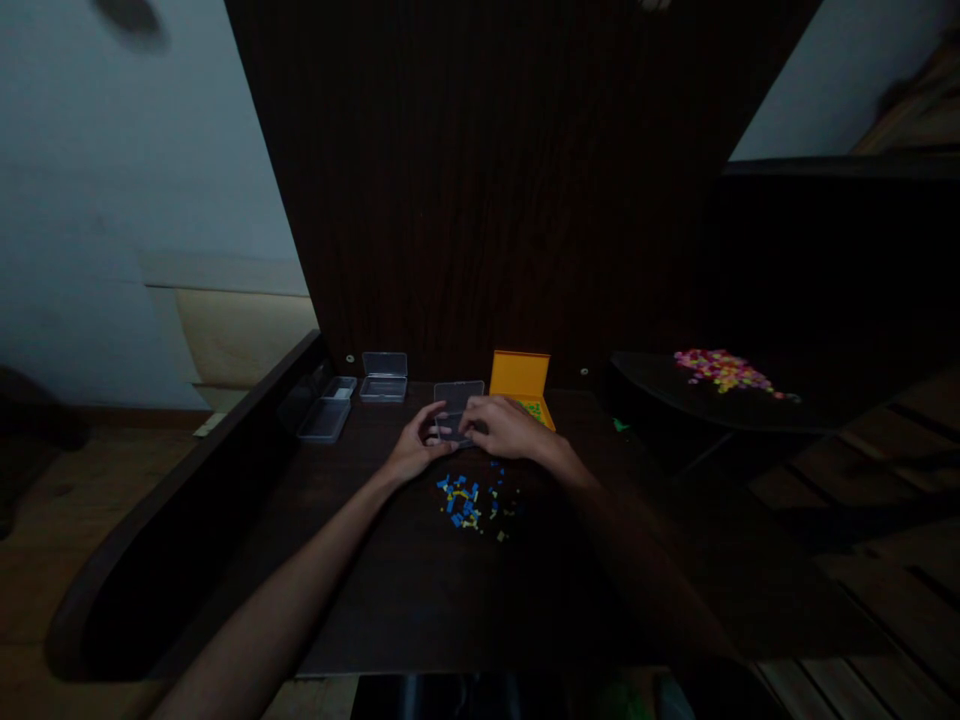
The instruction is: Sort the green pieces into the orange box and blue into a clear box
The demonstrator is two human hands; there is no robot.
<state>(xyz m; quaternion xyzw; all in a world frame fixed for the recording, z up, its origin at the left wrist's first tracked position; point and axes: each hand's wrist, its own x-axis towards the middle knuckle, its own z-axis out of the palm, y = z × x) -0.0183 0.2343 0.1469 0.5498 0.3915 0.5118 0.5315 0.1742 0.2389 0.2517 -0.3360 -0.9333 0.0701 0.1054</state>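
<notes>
A clear plastic box (459, 394) with its lid raised stands on the dark table, between my hands. My left hand (411, 446) grips the box's left side, thumb at the near edge and fingers behind the clear wall. Over the right part of the box is my right hand (506, 425), its fingers bent and drawn together; whatever they may hold is too small to make out. Just nearer to me lies a loose scatter of small blue and yellow pieces (466, 505). Beside the right hand, an open orange box (519, 374) holds small green pieces, partly hidden by that hand.
More open clear boxes (384, 389) stand at the back left, one (325, 420) near the raised side panel (225, 480). A pile of pink, red and yellow pieces (724, 370) lies on a dark shelf at right. A green scrap (620, 425) sits near the table's right side.
</notes>
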